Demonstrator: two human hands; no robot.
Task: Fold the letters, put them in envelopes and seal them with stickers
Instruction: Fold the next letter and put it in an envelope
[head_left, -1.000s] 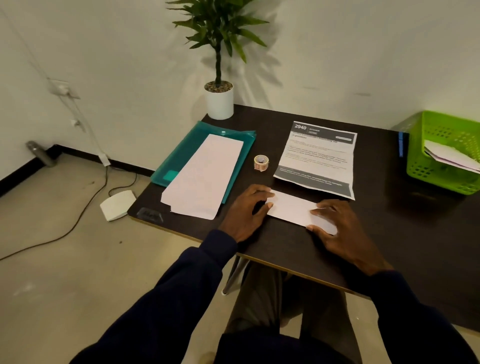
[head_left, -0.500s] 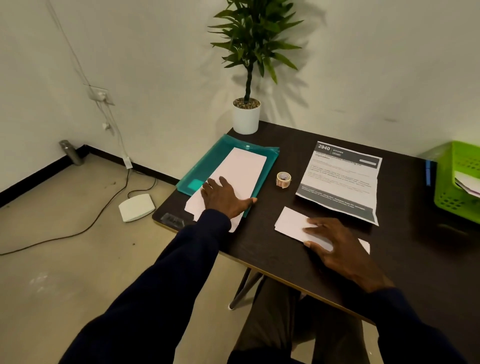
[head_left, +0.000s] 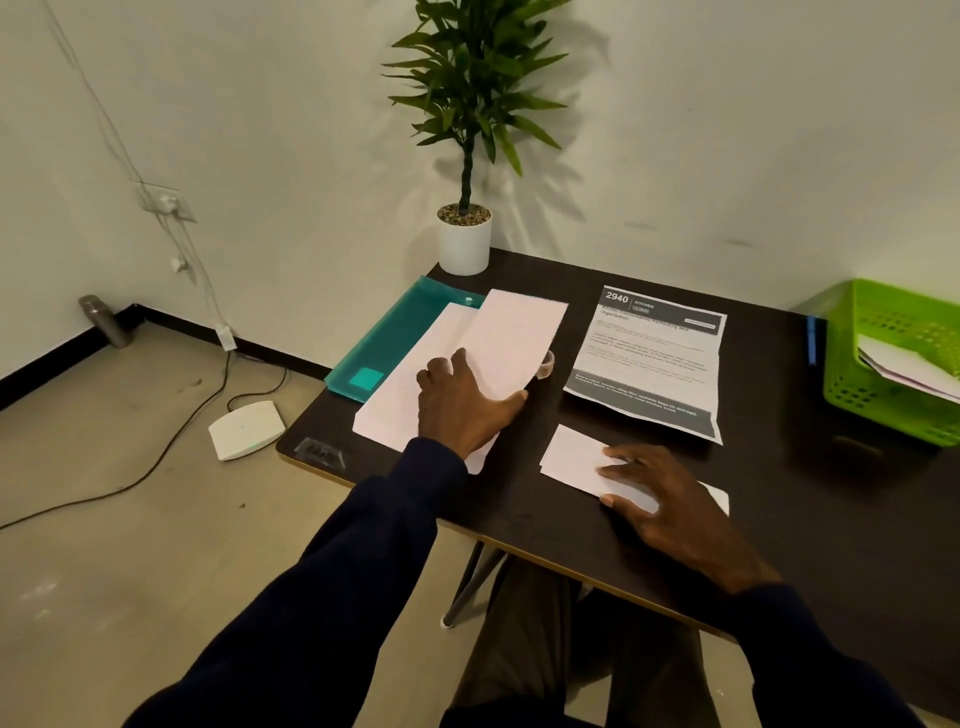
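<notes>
Left grip (head_left: 464, 410) pinches top envelope (head_left: 514, 332); right grip (head_left: 670, 512) flat on folded letter (head_left: 571, 456); green basket (head_left: 872, 405) holds papers (head_left: 906, 366).

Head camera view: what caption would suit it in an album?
Left hand pinches a long white envelope over the teal plastic folder; right hand rests on the folded white letter.

I see a dim, warm-lit room. The plant (head_left: 467, 93) throws soft, doubled shadows onto the far wall (head_left: 727, 130), mostly to its right. The dark table (head_left: 779, 519) swallows light, while the white envelopes (head_left: 400, 400) glow faintly pink. Small text on the printed sheet (head_left: 649, 364) is blurred. At the far left, the skirting (head_left: 62, 353) bows slightly with the wide lens.
</notes>
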